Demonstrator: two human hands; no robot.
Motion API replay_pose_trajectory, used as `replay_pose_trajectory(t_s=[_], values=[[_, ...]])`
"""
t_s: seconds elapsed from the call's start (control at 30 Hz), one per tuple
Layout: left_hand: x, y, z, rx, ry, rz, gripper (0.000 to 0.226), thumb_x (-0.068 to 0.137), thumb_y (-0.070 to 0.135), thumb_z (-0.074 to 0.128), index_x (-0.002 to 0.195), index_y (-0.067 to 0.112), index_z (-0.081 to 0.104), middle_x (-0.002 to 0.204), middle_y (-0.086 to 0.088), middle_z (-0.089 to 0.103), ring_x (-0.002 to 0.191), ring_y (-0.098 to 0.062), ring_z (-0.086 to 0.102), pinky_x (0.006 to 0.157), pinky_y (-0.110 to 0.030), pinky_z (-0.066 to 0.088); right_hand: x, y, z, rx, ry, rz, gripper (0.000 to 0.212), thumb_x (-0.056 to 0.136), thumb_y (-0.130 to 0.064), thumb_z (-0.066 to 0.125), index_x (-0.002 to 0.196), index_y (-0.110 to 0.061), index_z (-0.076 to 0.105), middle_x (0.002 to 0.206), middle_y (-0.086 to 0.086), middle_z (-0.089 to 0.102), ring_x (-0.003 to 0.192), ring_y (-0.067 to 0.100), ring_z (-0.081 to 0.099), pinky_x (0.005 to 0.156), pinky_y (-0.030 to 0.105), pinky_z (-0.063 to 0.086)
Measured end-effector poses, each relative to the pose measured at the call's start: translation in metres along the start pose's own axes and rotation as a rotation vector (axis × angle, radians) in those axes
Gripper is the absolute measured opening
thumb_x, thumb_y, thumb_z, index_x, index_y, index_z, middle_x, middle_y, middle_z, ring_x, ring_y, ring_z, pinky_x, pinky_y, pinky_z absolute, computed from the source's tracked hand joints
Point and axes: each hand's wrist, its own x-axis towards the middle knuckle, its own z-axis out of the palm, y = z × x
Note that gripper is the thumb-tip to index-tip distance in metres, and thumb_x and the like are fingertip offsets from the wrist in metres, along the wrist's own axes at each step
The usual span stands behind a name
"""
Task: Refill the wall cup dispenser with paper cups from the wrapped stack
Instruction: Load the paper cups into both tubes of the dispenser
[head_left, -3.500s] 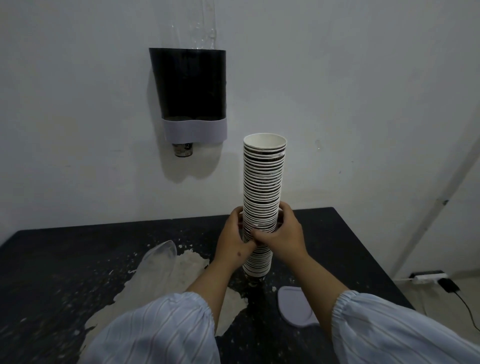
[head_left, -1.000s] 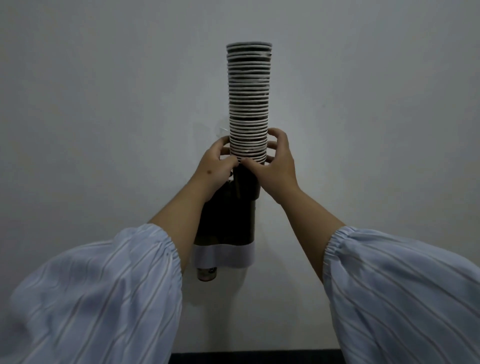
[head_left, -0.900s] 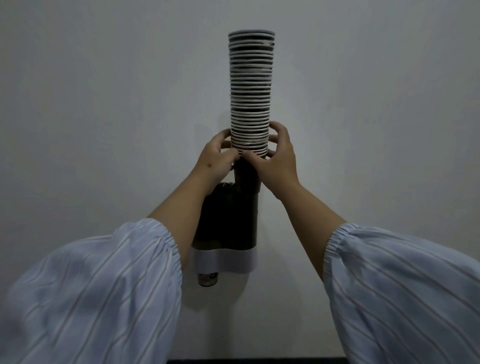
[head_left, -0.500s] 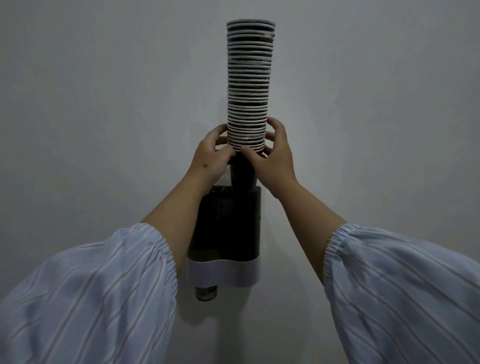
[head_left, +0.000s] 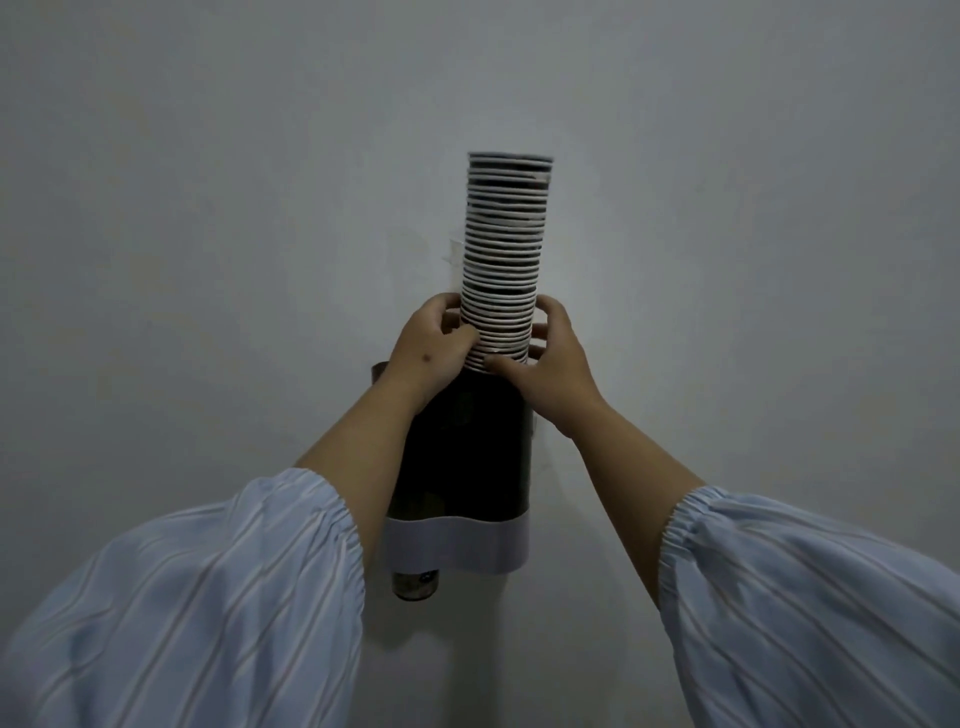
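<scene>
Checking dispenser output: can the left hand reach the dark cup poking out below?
Probably not now: the left hand is gripping the tall white paper cup stack, well above the dark cup.

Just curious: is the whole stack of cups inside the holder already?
No, most of the cup stack stands above the dispenser, gripped by both hands.

We have lowered the cup stack into the wall dispenser; its dark lower cups, exposed half a second ago, now sit inside the top opening
</scene>
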Motion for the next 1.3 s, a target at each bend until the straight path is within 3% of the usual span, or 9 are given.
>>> replay_pose_trajectory(t_s=[0.17,0.3,0.43,0.63,0.8,0.93,1.07,1.17,1.3], values=[[0.0,-0.006,0.005,0.134,0.009,-0.009,0.061,0.069,0.045,0.05,0.126,0.022,0.05,0.12,-0.002,0.064,0.112,-0.025,0.06,0.105,-0.052,0.038,-0.003,0.007,0.003,0.021,-0.008,0.049,0.074,0.077,-0.018,0.075,0.138,-0.017,0.033,0.111,-0.006,0.052,0.097,0.01,0.054,0.086,0.024,0.049],[-0.002,-0.004,0.007,0.199,-0.001,-0.029,0.061,0.067,0.041,0.052,0.126,0.026,0.047,0.12,0.002,0.064,0.113,-0.024,0.058,0.109,-0.055,0.031,-0.002,0.01,0.003,0.041,-0.019,0.065,0.07,0.077,-0.021,0.075,0.136,-0.016,0.037,0.11,-0.006,0.056,0.095,0.008,0.058,0.088,0.028,0.052],[-0.005,-0.004,0.007,0.31,0.0,-0.028,0.052,0.083,0.033,0.058,0.132,0.024,0.043,0.127,0.002,0.061,0.12,-0.022,0.054,0.113,-0.052,0.022,-0.003,0.009,0.003,0.072,-0.022,0.08,0.064,0.08,-0.023,0.072,0.134,-0.016,0.038,0.11,-0.004,0.057,0.095,0.009,0.06,0.089,0.03,0.052],[-0.008,-0.003,0.004,0.26,-0.034,0.011,0.066,0.076,0.035,0.061,0.135,0.016,0.039,0.131,-0.006,0.057,0.12,-0.025,0.054,0.108,-0.049,0.036,-0.004,0.009,0.007,0.059,-0.012,0.073,0.062,0.082,-0.021,0.07,0.134,-0.016,0.038,0.109,-0.006,0.055,0.093,0.008,0.058,0.091,0.031,0.051],[-0.008,-0.004,0.001,0.215,-0.034,0.059,0.058,0.085,0.015,0.063,0.136,0.015,0.037,0.13,-0.008,0.058,0.109,-0.022,0.061,0.1,-0.038,0.047,-0.002,0.01,0.005,0.026,-0.024,0.057,0.064,0.081,-0.025,0.071,0.135,-0.019,0.036,0.105,-0.009,0.056,0.089,0.003,0.058,0.089,0.029,0.051],[-0.005,-0.007,0.001,0.23,-0.005,0.083,0.061,0.083,0.02,0.064,0.137,0.019,0.036,0.125,-0.009,0.062,0.104,-0.023,0.064,0.1,-0.043,0.047,-0.002,0.011,0.005,-0.006,-0.012,0.044,0.059,0.084,-0.023,0.067,0.134,-0.018,0.037,0.105,-0.009,0.056,0.087,0.002,0.058,0.09,0.03,0.052],[-0.003,-0.009,0.001,0.238,0.009,0.089,0.062,0.085,0.022,0.063,0.14,0.02,0.034,0.122,-0.008,0.063,0.104,-0.021,0.063,0.099,-0.038,0.046,0.0,0.012,0.005,-0.049,0.002,0.038,0.056,0.086,-0.025,0.066,0.134,-0.019,0.038,0.107,-0.009,0.056,0.094,0.008,0.059,0.091,0.032,0.052],[-0.003,-0.011,0.002,0.282,-0.006,0.091,0.064,0.086,0.022,0.062,0.141,0.02,0.03,0.125,-0.008,0.061,0.107,-0.022,0.062,0.094,-0.031,0.043,0.0,0.014,0.007,-0.039,-0.016,0.067,0.058,0.083,-0.026,0.068,0.133,-0.018,0.038,0.108,-0.006,0.058,0.097,0.012,0.061,0.091,0.032,0.052],[-0.003,-0.013,0.004,0.347,-0.014,0.106,0.069,0.087,0.023,0.061,0.145,0.019,0.024,0.132,-0.01,0.055,0.116,-0.026,0.056,0.101,-0.038,0.043,-0.001,0.012,0.008,0.005,-0.011,0.11,0.064,0.083,-0.021,0.068,0.136,-0.015,0.033,0.109,-0.004,0.057,0.096,0.011,0.059,0.091,0.031,0.051]])
